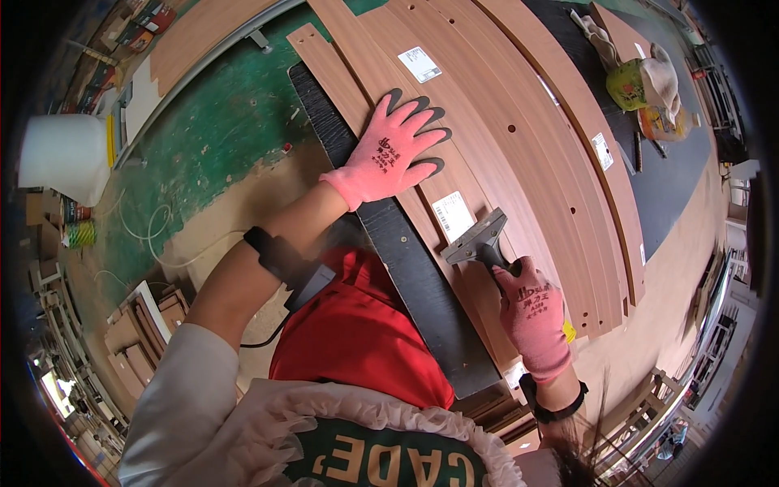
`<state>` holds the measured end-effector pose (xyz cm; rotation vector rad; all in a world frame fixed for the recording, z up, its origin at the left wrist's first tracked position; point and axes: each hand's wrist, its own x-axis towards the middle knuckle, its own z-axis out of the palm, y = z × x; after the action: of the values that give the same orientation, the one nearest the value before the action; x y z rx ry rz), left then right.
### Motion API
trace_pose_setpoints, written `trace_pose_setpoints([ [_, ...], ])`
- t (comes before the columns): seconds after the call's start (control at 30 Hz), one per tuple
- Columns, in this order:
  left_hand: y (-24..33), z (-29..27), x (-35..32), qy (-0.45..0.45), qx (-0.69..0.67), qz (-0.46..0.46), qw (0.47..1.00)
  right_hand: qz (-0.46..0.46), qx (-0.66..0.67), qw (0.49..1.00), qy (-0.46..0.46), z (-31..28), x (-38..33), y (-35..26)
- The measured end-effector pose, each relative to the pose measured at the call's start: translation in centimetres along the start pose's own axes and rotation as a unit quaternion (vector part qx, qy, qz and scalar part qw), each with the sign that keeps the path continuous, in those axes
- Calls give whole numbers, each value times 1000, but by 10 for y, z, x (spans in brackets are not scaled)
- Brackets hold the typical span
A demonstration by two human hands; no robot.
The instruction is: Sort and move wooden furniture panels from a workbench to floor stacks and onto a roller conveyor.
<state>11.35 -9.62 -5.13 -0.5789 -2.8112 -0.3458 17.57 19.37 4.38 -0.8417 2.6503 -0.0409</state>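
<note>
My left hand (392, 151), in a pink glove with dark fingertips, lies flat with fingers spread on a brown wood-grain board (479, 114). My right hand (531, 312), gloved the same way, is wrapped round the handle of a scraper (479, 239) with a wide grey head. The scraper's head rests by the lower edge of a white label (453, 215) stuck on the board. Another white label (419, 64) sits farther up, beyond my left fingers. Several long boards lie side by side, some with small drilled holes.
The boards lie on a black-topped bench (422, 284) against my red apron. At the far right, a green package (625, 85), a whitish cloth (661, 81) and an orange-labelled bottle (669, 123) stand on a dark surface. A white plastic container (65, 158) is at left.
</note>
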Motion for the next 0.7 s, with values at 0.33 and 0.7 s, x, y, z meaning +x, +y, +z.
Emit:
trace_pose_setpoints([
  [0.33, -2, 1, -2, 30, -25, 3, 999, -34, 66, 997, 30, -4, 31, -5],
  [0.7, -48, 9, 2, 74, 0, -133, 988, -49, 20, 998, -28, -14, 12, 7],
])
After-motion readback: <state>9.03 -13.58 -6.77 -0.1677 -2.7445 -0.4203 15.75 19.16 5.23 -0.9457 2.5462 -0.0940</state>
